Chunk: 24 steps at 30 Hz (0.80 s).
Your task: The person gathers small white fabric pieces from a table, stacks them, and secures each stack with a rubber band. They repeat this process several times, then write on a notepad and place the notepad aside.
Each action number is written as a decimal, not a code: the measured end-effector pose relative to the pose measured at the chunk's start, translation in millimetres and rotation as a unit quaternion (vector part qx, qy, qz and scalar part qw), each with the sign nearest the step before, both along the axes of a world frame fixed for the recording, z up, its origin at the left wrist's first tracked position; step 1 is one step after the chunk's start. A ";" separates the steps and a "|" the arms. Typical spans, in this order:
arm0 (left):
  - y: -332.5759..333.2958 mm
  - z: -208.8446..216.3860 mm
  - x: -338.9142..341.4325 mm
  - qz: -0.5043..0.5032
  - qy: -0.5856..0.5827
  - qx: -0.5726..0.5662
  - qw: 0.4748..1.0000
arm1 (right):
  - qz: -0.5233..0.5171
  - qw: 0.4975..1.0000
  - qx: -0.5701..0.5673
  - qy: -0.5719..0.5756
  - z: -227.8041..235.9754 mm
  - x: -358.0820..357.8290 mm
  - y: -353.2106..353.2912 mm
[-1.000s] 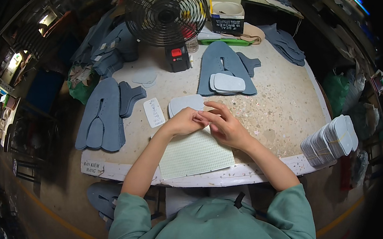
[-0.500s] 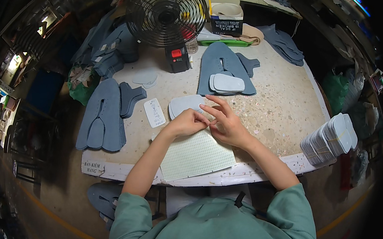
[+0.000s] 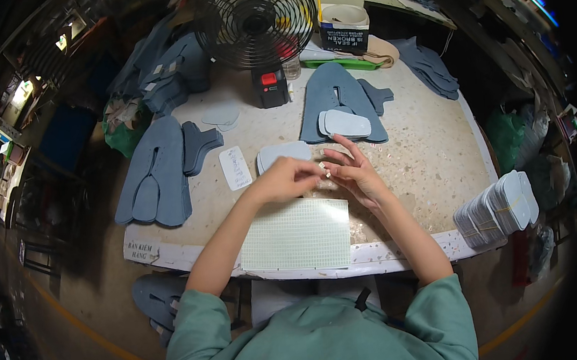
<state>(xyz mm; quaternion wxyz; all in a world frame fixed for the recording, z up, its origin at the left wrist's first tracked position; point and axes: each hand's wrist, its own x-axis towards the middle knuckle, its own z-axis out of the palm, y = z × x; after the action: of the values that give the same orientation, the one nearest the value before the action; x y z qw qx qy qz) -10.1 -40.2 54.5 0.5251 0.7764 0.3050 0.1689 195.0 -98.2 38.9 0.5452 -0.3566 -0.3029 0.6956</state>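
Note:
Over the table my left hand (image 3: 290,180) is closed, its thumb and forefinger pinched at a tiny white sticker (image 3: 322,166). Facing it, my right hand (image 3: 360,179) has a thumb and finger close together at small white stickers, while its other fingers spread apart. The fingertips of both hands nearly meet, so which one grips each sticker is hard to see. Below them lies a pale green sheet of small printed labels (image 3: 295,239). Just beyond my left hand is a stack of light grey rounded pieces (image 3: 282,155).
Blue-grey shoe-upper pieces lie at left (image 3: 152,184) and at far centre (image 3: 334,80), the latter topped by grey pieces (image 3: 346,125). A black fan (image 3: 256,22) stands at the back. A banded stack of pale pieces (image 3: 492,211) sits at the right edge. A handwritten card (image 3: 235,169) lies left.
My hands have moved up off the label sheet and slightly apart. The sheet now lies flatter and straighter, and white stickers show at my fingertips.

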 end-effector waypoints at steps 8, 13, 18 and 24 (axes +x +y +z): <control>27.9 -10.8 -22.5 0.106 0.101 0.304 0.941 | 0.015 0.999 -0.027 0.023 2.4 -1.5 3.8; 26.7 -10.8 -24.1 0.120 0.064 0.350 0.927 | 0.020 0.997 0.042 -0.066 5.7 0.1 2.1; 5.7 -8.6 -3.8 -0.006 0.020 0.152 0.988 | -0.030 0.951 0.196 -0.237 -1.1 -2.6 3.5; -6.7 -16.7 11.5 -0.105 0.106 0.130 0.980 | -0.062 0.921 0.268 -0.275 6.5 -3.0 -2.8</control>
<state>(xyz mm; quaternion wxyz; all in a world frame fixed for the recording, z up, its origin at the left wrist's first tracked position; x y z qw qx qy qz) 1.4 -46.9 37.8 0.3993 0.8790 0.2518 0.0676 192.0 -100.9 45.4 0.5578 -0.3926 -0.5930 0.4278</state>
